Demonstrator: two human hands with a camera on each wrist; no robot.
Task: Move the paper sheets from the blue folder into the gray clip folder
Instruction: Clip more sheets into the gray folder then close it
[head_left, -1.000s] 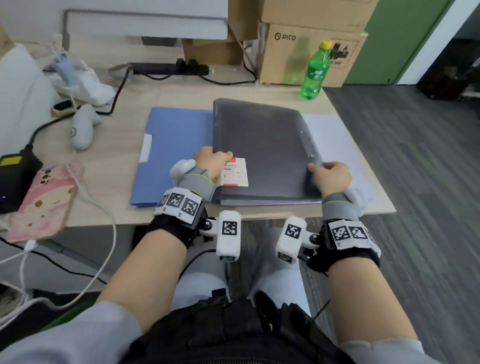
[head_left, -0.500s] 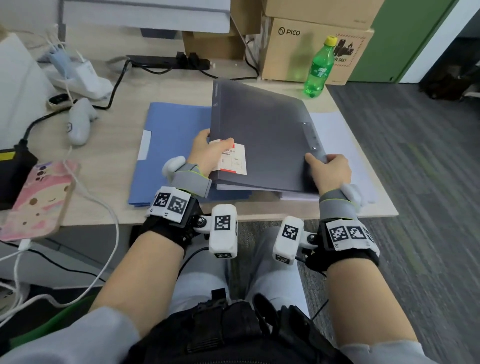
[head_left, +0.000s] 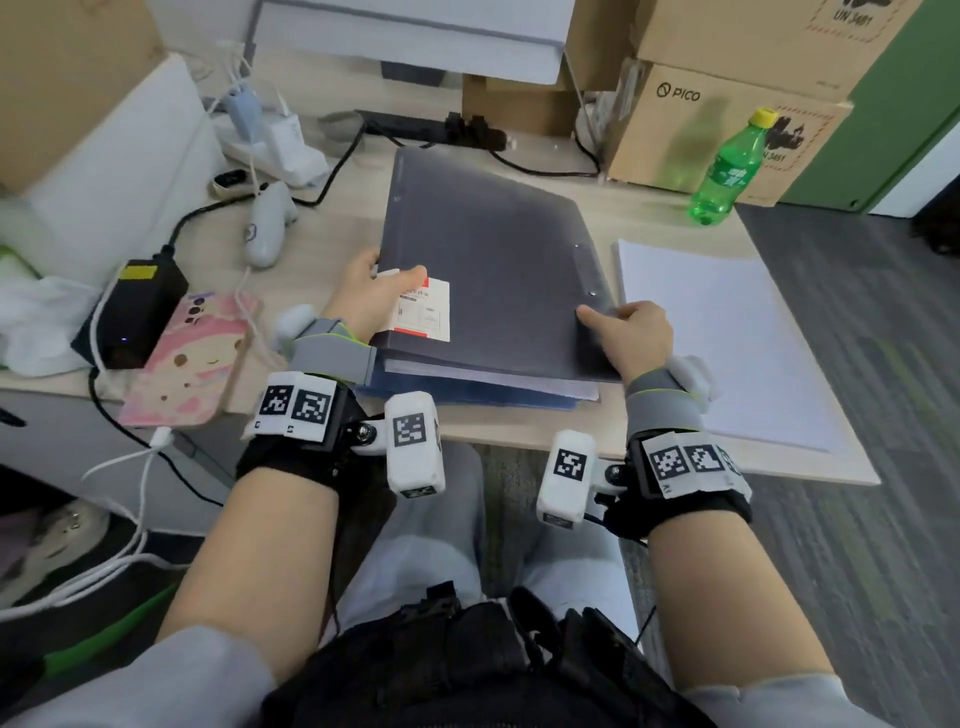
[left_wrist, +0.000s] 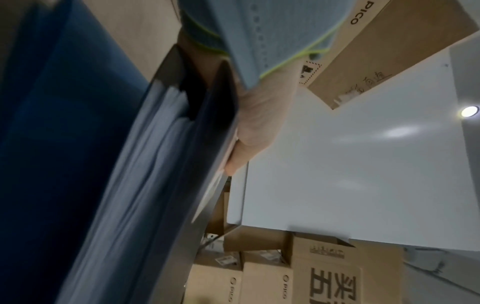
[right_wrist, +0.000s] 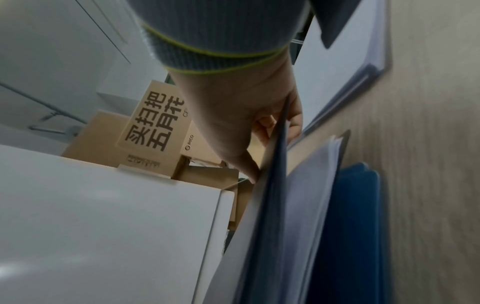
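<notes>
The gray clip folder (head_left: 493, 270) is a flat rectangle of matte, slightly translucent dark plastic, held by both hands above the pale wood-grain desk (head_left: 332, 228). Its near edge is raised and its far edge dips toward the boxes.

The left hand (head_left: 371, 299) pinches the folder's left edge near the front corner: the thumb lies on top of the cover, its tip touching a white and red paper label (head_left: 426, 309), and the fingers (left_wrist: 182, 55) curl underneath. The right hand (head_left: 631, 332) grips the right front corner the same way, thumb flat on the cover just short of a row of small metal studs, fingers (right_wrist: 294, 119) tucked under the cover.

Between the fingers and the desk, the left wrist view shows a thick block of paper sheets (left_wrist: 145, 164) inside the gray covers, their edges layered and faintly bluish. Below that lies the blue folder (head_left: 483, 397), smooth and opaque with rounded corners, flat on the desk directly beneath both palms.

Just right of the right hand's knuckles a separate stack of white sheets (head_left: 727, 343) lies on the desk. Beyond the fingertips stand brown cardboard boxes (head_left: 701, 130) and a glossy green plastic bottle (head_left: 727, 171) with a yellow cap. Left of the left hand lies a pink phone (head_left: 192, 358).
</notes>
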